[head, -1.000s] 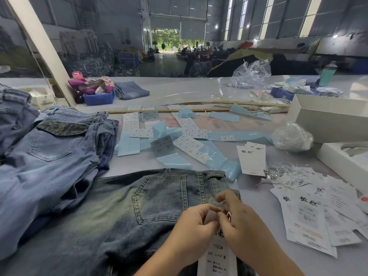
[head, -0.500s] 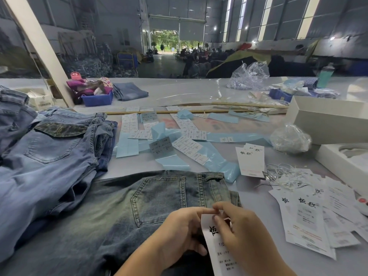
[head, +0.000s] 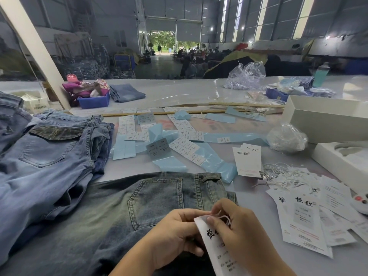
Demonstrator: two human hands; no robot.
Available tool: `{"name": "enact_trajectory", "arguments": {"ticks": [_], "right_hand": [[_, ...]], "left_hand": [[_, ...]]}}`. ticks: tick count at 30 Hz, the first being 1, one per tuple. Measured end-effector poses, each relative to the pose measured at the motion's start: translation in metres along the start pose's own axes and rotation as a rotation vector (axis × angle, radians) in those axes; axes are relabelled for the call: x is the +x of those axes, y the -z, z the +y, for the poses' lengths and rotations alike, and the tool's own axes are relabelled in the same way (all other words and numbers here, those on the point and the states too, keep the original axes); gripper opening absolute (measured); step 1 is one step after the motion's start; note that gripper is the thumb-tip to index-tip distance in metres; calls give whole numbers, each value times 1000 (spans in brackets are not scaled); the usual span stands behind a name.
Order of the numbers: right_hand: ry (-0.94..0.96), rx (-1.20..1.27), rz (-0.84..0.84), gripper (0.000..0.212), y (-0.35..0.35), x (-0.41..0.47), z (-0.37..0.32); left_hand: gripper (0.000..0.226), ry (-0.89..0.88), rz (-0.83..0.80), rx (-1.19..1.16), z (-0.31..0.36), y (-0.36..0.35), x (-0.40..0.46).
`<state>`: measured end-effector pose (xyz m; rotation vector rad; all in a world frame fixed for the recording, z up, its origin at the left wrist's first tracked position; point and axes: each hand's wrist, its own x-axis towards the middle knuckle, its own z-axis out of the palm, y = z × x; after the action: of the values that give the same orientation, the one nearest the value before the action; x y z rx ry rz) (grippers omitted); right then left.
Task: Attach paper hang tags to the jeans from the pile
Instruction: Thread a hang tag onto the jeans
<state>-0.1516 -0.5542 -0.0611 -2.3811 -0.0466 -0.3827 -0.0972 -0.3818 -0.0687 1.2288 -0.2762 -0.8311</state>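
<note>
Lying flat at the near edge of the table [head: 249, 198], back pocket up, one pair of dark washed jeans [head: 123, 212]; above its waistband corner the left hand [head: 175, 234] and right hand [head: 239, 236] both pinch a white hang tag [head: 215, 244], a white string [head: 225, 218] apparently looped at its top. Pile of lighter jeans [head: 45, 156] at the left edge; loose hang tags [head: 304, 220] and string bundle [head: 284, 174] toward the right edge; blue sticker strips [head: 169, 144] mid-table.

Dim bluish hall, bright daylight doorway, wide-angle bending at edges.
</note>
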Motion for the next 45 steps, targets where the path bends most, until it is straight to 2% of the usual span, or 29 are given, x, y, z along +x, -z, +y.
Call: {"name": "enact_trajectory", "arguments": {"ticks": [5, 13, 19, 24, 31, 37, 43, 45], "right_hand": [[-2, 73, 12, 19, 1, -2, 5], [-46, 164, 39, 23, 2, -1, 10], [-62, 282, 33, 21, 6, -3, 12], [-72, 344, -3, 21, 9, -4, 11], [-67, 290, -62, 15, 15, -2, 12], [-102, 304, -67, 17, 15, 0, 12], [-140, 410, -101, 21, 12, -1, 12], [-144, 433, -119, 30, 12, -1, 10]], "left_hand": [[16, -14, 42, 22, -2, -1, 4], [20, -19, 161, 97, 0, -10, 9], [9, -51, 110, 175, 2, -14, 10], [11, -111, 85, 249, 4, -15, 8], [16, -136, 153, 333, 4, -25, 10], [22, -106, 147, 330, 5, -29, 9], [10, -95, 39, 261, 9, -19, 5], [18, -101, 28, 257, 8, -17, 5]]}}
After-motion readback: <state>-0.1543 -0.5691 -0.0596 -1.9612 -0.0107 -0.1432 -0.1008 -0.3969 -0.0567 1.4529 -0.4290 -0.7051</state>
